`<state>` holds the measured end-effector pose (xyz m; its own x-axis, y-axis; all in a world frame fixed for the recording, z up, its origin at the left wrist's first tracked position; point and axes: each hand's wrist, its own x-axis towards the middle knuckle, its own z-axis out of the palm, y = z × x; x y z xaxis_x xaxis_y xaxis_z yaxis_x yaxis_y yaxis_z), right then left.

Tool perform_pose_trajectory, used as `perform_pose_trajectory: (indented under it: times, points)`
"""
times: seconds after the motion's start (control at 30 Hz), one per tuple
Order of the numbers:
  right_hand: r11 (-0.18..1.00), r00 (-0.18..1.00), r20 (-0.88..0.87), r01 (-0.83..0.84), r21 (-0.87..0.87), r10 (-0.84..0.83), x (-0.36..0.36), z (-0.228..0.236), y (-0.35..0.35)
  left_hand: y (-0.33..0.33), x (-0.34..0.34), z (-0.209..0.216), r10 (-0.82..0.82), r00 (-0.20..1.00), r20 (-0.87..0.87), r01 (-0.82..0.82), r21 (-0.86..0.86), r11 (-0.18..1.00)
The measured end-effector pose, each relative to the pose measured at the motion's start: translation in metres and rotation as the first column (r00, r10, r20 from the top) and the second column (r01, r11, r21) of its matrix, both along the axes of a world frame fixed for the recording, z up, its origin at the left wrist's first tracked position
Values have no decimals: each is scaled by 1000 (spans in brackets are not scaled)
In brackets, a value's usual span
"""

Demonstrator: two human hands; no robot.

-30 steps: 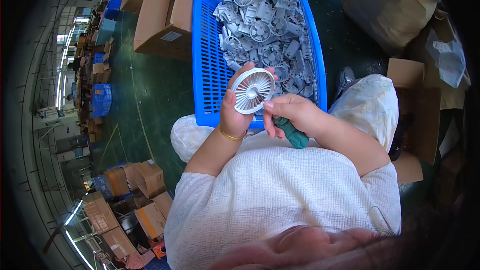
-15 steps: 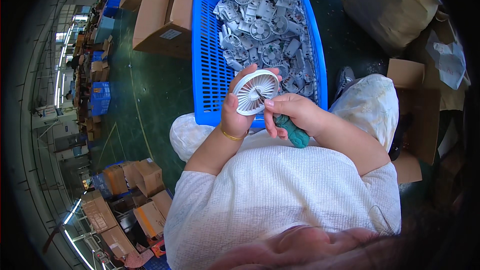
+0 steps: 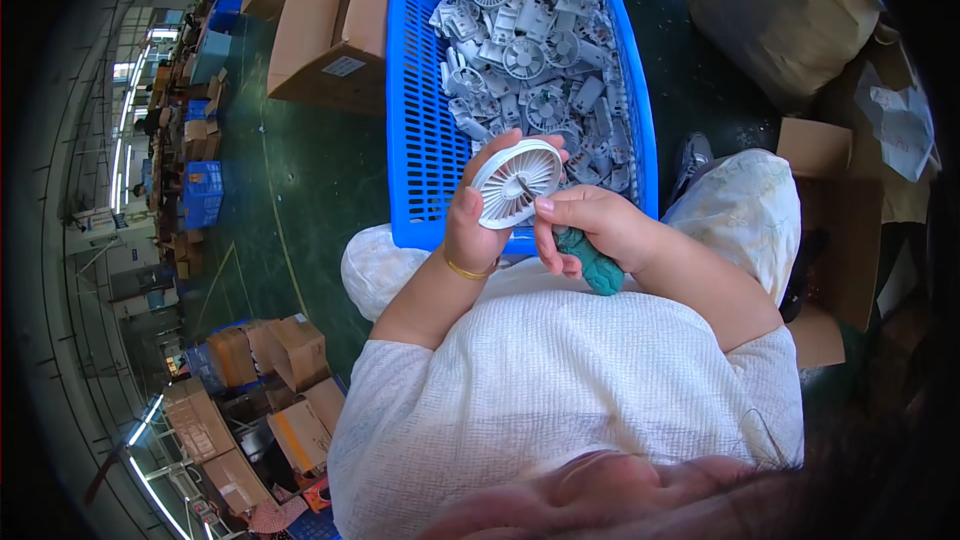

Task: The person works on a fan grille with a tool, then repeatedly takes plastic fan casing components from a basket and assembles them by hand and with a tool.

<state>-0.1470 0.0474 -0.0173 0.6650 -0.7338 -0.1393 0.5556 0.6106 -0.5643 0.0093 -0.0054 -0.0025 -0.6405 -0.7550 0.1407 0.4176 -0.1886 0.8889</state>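
Note:
My left hand (image 3: 468, 228) is closed round the rim of a round white slatted fan grille (image 3: 498, 188), which is tilted toward me. Against the grille's middle rests a slim dark tool tip (image 3: 524, 187), pinched between my right thumb and fingers. My right hand (image 3: 598, 224) also has a bunched green cloth (image 3: 598, 268) under its curled fingers; whether it wraps the tool's handle I cannot tell. Just beyond both hands stands a blue plastic basket (image 3: 402, 140), heaped with grey-white fan parts (image 3: 523, 58), some round with spokes.
An open cardboard box (image 3: 335, 40) stands left of the basket. At the right are a large tan sack (image 3: 785, 20) and another open carton (image 3: 840, 240). More cartons (image 3: 290, 355) are stacked at lower left on the green floor (image 3: 265, 180).
The grille and both hands have shifted very slightly to the right in the picture, as has the basket. The grip of each hand looks the same.

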Motion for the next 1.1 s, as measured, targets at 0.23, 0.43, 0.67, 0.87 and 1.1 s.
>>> perform_pose_trajectory:
  times: [0.23, 0.43, 0.67, 0.87, 1.1]
  points:
    - [997, 993, 113, -29, 71, 20, 0, 3, 3, -6, 9, 2, -40, 991, 129, 64, -192, 979]
    - [976, 984, 171, -86, 198, 52, 1, 4, 1, -8, 11, 5, -23, 979, 200, 78, -268, 960]
    - [998, 994, -93, -59, -30, 56, 4, 2, 1, -8, -3, 7, 92, 995, 28, -96, 303, 948]
    - [999, 999, -29, -32, -1, 32, 7, 1, 2, -11, -5, 10, 106, 994, 39, -112, 278, 954]
    - [989, 970, -193, 137, -62, -146, 9, -2, -1, -7, -7, 6, 102, 994, 36, -107, 185, 977]
